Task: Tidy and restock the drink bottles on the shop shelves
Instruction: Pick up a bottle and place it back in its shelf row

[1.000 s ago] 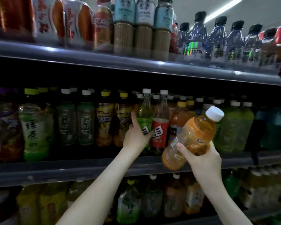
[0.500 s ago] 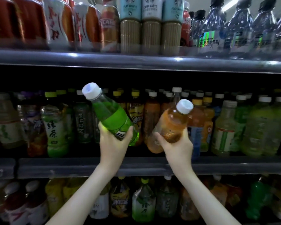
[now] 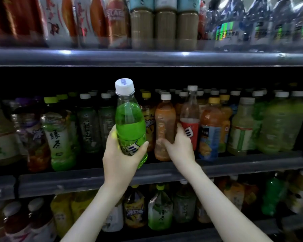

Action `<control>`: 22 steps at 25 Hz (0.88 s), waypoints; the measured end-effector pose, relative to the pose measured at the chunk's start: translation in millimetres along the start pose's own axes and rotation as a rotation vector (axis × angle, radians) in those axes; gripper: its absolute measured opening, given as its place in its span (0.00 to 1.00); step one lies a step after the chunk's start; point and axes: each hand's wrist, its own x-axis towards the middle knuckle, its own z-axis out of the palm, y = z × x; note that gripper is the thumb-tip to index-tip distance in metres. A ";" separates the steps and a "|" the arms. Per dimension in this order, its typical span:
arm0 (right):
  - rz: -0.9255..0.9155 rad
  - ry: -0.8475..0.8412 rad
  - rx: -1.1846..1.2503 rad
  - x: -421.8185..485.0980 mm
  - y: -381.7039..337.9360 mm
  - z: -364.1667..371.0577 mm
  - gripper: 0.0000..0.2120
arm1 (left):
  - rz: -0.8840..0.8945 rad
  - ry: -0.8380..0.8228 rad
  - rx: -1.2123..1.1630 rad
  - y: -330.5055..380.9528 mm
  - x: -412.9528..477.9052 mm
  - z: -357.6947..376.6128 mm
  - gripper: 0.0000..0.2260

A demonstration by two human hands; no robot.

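My left hand (image 3: 120,159) grips a green soda bottle (image 3: 129,119) with a white cap, held upright in front of the middle shelf (image 3: 234,165). My right hand (image 3: 179,145) grips an orange drink bottle (image 3: 164,119) with a white cap, which stands upright at the front of the middle shelf. To its right stands a clear bottle with a red label (image 3: 190,117), touching my right hand's fingers. The lower part of the orange bottle is partly hidden by my fingers.
The middle shelf is packed with green tea bottles (image 3: 58,135), yellow-capped bottles and orange juice bottles (image 3: 212,126). The top shelf (image 3: 147,57) carries coffee bottles (image 3: 164,23), cans and water bottles. A lower shelf holds more drinks (image 3: 159,206).
The green bottle went from tilted to upright in my left hand. My right hand moved the orange bottle from tilted in the air to upright on the middle shelf.
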 end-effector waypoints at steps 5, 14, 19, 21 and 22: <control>-0.155 -0.352 0.430 -51.3 -4.2 -94.5 0.28 | 0.103 -0.207 -0.029 42.2 -34.2 55.4 0.32; -0.043 0.166 0.074 -83.5 109.6 -329.8 0.22 | 0.257 -0.830 -0.296 176.1 -113.8 277.3 0.32; 0.000 0.351 0.051 -84.5 198.8 -471.1 0.20 | 0.288 -0.832 -0.139 230.2 -154.3 403.7 0.34; 0.024 0.382 0.069 -74.5 224.9 -501.3 0.20 | 0.281 -0.660 -0.040 230.7 -158.4 432.4 0.26; 0.033 0.393 0.089 -66.2 234.9 -509.3 0.19 | 0.285 -0.574 0.031 227.4 -156.5 442.0 0.24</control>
